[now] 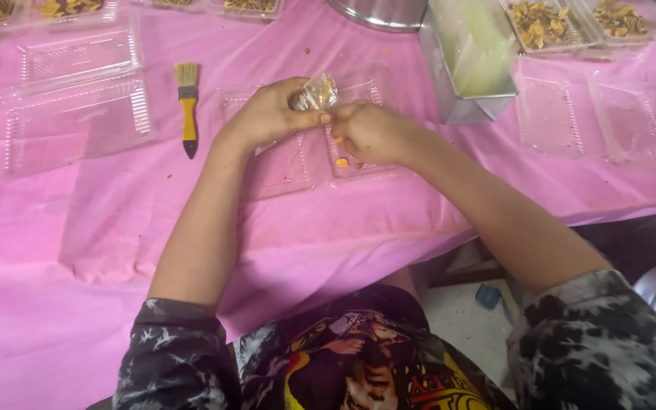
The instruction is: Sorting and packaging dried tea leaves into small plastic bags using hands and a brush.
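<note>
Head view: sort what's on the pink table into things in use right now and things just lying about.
In use:
left hand
right hand
small clear bag, gripped by both hands
open clear tray under the hands

Lying about:
yellow-handled brush
empty clamshell tray
metal box
filled trays
metal bowl

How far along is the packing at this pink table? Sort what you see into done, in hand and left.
Done: trays at the far edge already hold yellow-brown snack pieces. In hand: the left hand and right hand meet at a small clear packet over an open tray holding only a few crumbs. Left: empty trays on the left and more on the right. A brush lies untouched.
</note>
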